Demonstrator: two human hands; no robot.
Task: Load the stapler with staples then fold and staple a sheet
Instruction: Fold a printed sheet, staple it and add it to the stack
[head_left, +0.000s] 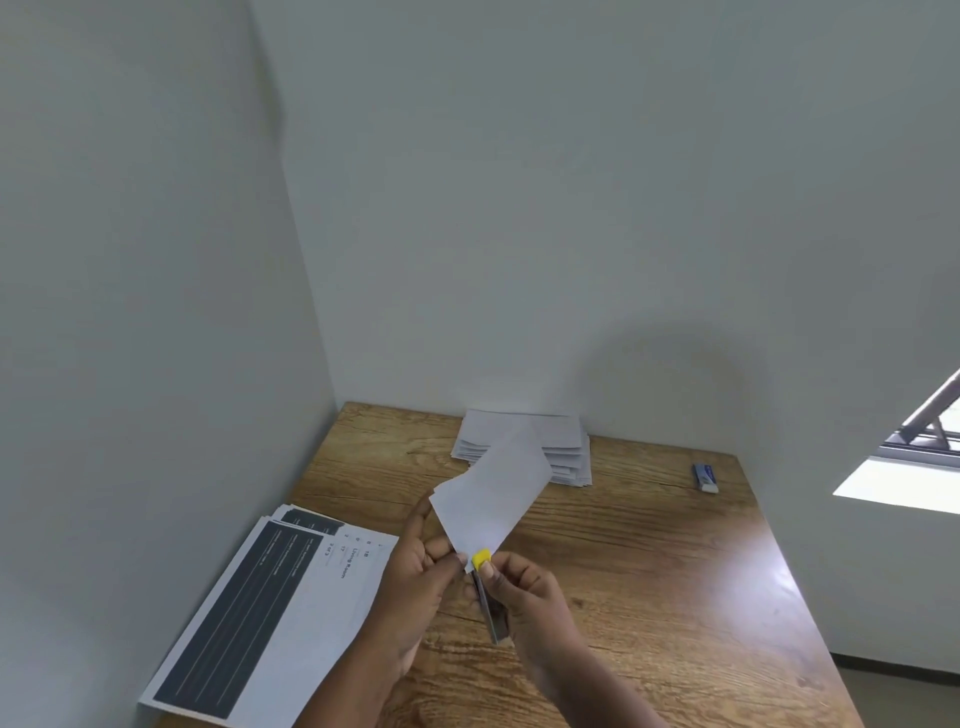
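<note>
A folded white sheet (493, 493) is held up above the wooden table (649, 571), tilted toward the far right. My left hand (421, 566) pinches its lower left edge. My right hand (524, 592) grips a small stapler (488, 597) with a yellow tip and a metal body. The stapler's yellow tip sits over the sheet's lower corner, and my thumb rests just behind that tip. The stapler's underside is hidden by my fingers.
A pile of folded white sheets (566, 447) lies at the back of the table by the wall. A stack of printed pages with dark panels (260, 613) sits at the front left. A small blue-and-white staple box (705, 477) lies far right. Walls close in at left and behind.
</note>
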